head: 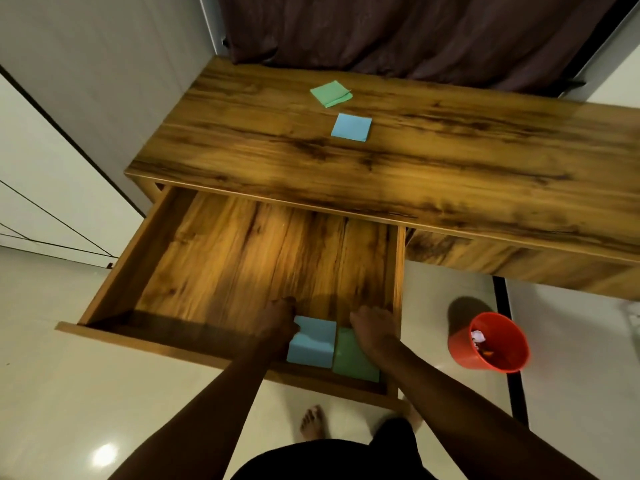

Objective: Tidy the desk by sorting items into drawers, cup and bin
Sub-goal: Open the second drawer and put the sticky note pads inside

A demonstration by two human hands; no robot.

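Note:
The left drawer [114, 271] of the wooden desk [450, 174] stands pulled out. In its front right corner lie a blue sticky-note pad [313, 344] and a green pad [353, 358], side by side. My left hand [280, 322] is at the blue pad's left edge, fingers curled against it. My right hand [375, 329] rests on the green pad's upper right part. Whether either hand grips its pad does not show. On the desktop lie another green pad [331, 93] and another blue pad [351, 127].
A red bin [488, 341] stands on the tiled floor right of the drawer, with crumpled paper inside. The right drawer front [519, 265] is closed. A dark curtain hangs behind the desk, and my bare foot [311, 422] is below the drawer front.

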